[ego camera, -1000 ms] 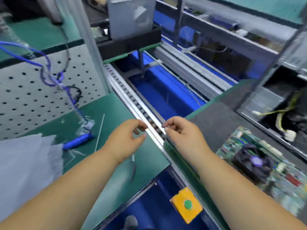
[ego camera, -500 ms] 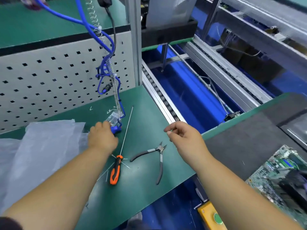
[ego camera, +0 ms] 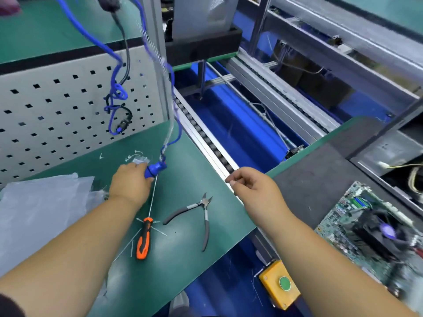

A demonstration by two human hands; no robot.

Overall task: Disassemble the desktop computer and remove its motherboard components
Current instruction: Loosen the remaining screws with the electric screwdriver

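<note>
Left hand: the left hand [ego camera: 130, 185] reaches across the green worktop [ego camera: 183, 259], palm down, fingers curled around the blue tool [ego camera: 155, 169] at the end of a hanging blue cable [ego camera: 114, 92].
Right hand: the right hand [ego camera: 254, 191] hovers over the worktop's right edge, thumb and forefinger pressed together; whether anything small is pinched between them cannot be told.
Screwdriver: an orange-and-black screwdriver [ego camera: 144, 239] lies just below the left hand, its thin shaft running up toward the blue tool.
Pliers: grey-handled pliers [ego camera: 201, 216] lie between the two forearms, jaws pointing away from the person.
Plastic sheet: a clear plastic sheet [ego camera: 41, 207] lies on the worktop beside the left forearm.
Pegboard: a grey pegboard [ego camera: 57, 106] stands behind the worktop.
Conveyor: a roller rail [ego camera: 206, 138] runs along the worktop's right edge, with a blue trough beyond.
Motherboard: the motherboard [ego camera: 357, 229], with a black fan, lies on a dark mat [ego camera: 315, 179] to the right of the right forearm, blurred.
Button box: a yellow box with a green button [ego camera: 283, 283] sits under the right forearm.
</note>
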